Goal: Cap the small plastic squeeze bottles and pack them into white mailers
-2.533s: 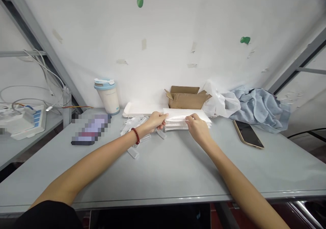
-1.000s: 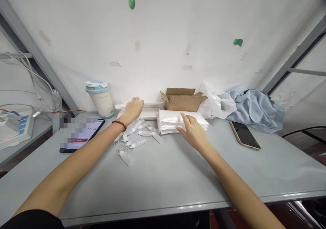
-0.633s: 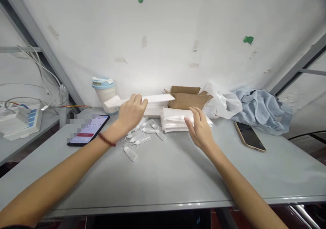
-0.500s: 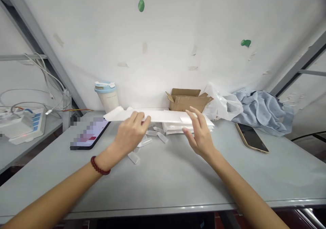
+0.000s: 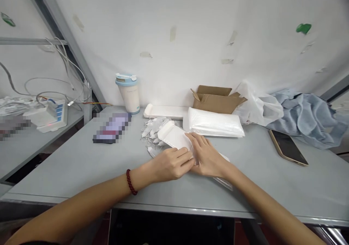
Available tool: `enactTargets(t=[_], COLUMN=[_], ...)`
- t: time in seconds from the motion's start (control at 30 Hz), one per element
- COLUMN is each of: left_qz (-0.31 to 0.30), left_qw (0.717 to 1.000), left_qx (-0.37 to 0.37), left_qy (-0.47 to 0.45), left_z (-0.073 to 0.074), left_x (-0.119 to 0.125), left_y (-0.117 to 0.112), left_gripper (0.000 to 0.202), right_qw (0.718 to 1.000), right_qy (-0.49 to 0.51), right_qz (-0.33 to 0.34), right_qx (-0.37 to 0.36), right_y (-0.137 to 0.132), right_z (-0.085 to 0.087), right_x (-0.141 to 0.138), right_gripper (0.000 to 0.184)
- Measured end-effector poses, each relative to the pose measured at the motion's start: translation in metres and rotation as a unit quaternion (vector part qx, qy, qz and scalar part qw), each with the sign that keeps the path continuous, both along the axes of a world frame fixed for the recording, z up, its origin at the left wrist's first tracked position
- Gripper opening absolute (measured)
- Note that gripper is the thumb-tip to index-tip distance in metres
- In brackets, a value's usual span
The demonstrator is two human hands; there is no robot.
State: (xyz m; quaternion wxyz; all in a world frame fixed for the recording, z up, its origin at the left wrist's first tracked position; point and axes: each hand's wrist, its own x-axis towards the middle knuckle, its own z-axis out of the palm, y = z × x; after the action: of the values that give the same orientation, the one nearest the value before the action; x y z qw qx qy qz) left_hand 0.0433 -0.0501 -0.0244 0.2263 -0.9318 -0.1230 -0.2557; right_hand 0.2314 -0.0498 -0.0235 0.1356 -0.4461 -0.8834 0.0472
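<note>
A long white flat box (image 5: 176,137) with a flap at its far end lies slantwise under my hands, its near end showing below my right wrist. My right hand (image 5: 208,156) is closed round the middle of it, fingers over the top. Against that same part, my left hand (image 5: 174,163) presses with curled fingers at its near side; what its fingertips pinch is hidden. Just beyond the box is a pile of small whitish pieces (image 5: 151,127) with thin loops. Behind stand a stack of white packages in clear film (image 5: 216,123) and another white flat box (image 5: 166,111).
A lidded cup (image 5: 129,96) and a lit phone (image 5: 113,128) are at the left. An open cardboard box (image 5: 215,101), a white plastic bag (image 5: 260,108), blue cloth (image 5: 305,117) and a dark phone (image 5: 289,148) line the right. A power strip (image 5: 58,116) sits on the left neighbouring table.
The white flat box has come down and nearer, from held level to slanting over the table. My right hand has closed on it, and my hands have come together. The view has shifted left.
</note>
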Motion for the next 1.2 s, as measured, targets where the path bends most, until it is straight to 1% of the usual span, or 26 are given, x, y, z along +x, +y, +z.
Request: enactTargets(t=[0.07,0.1,0.17,0.2,0.27,0.33,0.37,0.4,0.47,0.53,0.6,0.7,0.77,0.8,0.87,0.97,1.0,1.07,1.13,1.2], left_qz=[0.019,0.041,0.106,0.149,0.25,0.342,0.371,0.386,0.386,0.364,0.327,0.247,0.216,0.212,0.216,0.223,0.223,0.22,0.219,0.219], left_qw=[0.998,0.996,0.985,0.975,0.944,0.904,0.884,0.866,0.832,0.796,0.754,0.678,0.635,0.622,0.611,0.607,0.61,0.619,0.628,0.635], left_qx=[-0.043,-0.064,-0.096,-0.11,-0.15,-0.208,-0.243,-0.28,-0.36,-0.439,-0.519,-0.643,-0.693,-0.704,-0.711,-0.711,-0.71,-0.703,-0.697,-0.692], left_qy=[-0.028,-0.05,-0.102,-0.126,-0.152,-0.15,-0.148,-0.15,-0.169,-0.203,-0.234,-0.257,-0.264,-0.267,-0.273,-0.274,-0.274,-0.272,-0.269,-0.264], left_z=[0.002,0.003,0.006,0.007,0.01,0.012,0.013,0.014,0.015,0.017,0.019,0.023,0.025,0.026,0.028,0.029,0.03,0.03,0.03,0.029], left_x=[-0.005,-0.008,-0.016,-0.019,-0.027,-0.034,-0.037,-0.039,-0.042,-0.043,-0.043,-0.041,-0.04,-0.04,-0.039,-0.038,-0.037,-0.036,-0.035,-0.035], left_y=[0.006,0.01,0.018,0.023,0.031,0.038,0.041,0.043,0.047,0.049,0.05,0.048,0.046,0.045,0.044,0.042,0.042,0.042,0.041,0.042], left_gripper=[0.018,0.018,0.017,0.018,0.021,0.025,0.027,0.029,0.032,0.031,0.026,0.016,0.013,0.013,0.012,0.012,0.014,0.019,0.024,0.027], right_qw=[1.0,1.0,0.999,0.999,0.999,0.999,0.999,0.999,0.999,0.999,0.999,0.998,0.996,0.996,0.996,0.987,0.98,0.965,0.95,0.939], right_qy=[0.013,0.017,0.019,0.018,0.016,0.016,0.016,0.017,0.022,0.026,0.028,0.041,0.057,0.06,0.039,-0.046,-0.076,-0.126,-0.163,-0.179], right_qz=[-0.007,-0.009,-0.015,-0.019,-0.022,-0.02,-0.018,-0.015,-0.005,0.006,0.013,0.015,0.006,-0.007,-0.058,-0.153,-0.174,-0.207,-0.237,-0.253], right_qx=[-0.014,-0.021,-0.033,-0.037,-0.04,-0.04,-0.039,-0.037,-0.029,-0.021,-0.022,-0.047,-0.066,-0.069,-0.054,0.027,0.057,0.099,0.124,0.149], right_y=[0.001,0.002,0.002,0.002,0.002,0.002,0.002,0.002,0.003,0.003,0.003,0.002,0.003,0.005,0.01,0.02,0.023,0.027,0.029,0.032], right_z=[0.0,0.0,0.001,0.002,0.003,0.003,0.004,0.004,0.006,0.007,0.009,0.014,0.017,0.019,0.02,0.02,0.019,0.018,0.018,0.017], right_x=[0.0,0.0,0.0,0.0,0.0,0.0,0.0,0.001,0.002,0.004,0.005,0.006,0.007,0.008,0.012,0.022,0.026,0.034,0.041,0.047], right_gripper=[0.085,0.086,0.089,0.09,0.09,0.089,0.088,0.087,0.085,0.082,0.081,0.081,0.07,0.062,0.047,0.033,0.033,0.039,0.044,0.046])
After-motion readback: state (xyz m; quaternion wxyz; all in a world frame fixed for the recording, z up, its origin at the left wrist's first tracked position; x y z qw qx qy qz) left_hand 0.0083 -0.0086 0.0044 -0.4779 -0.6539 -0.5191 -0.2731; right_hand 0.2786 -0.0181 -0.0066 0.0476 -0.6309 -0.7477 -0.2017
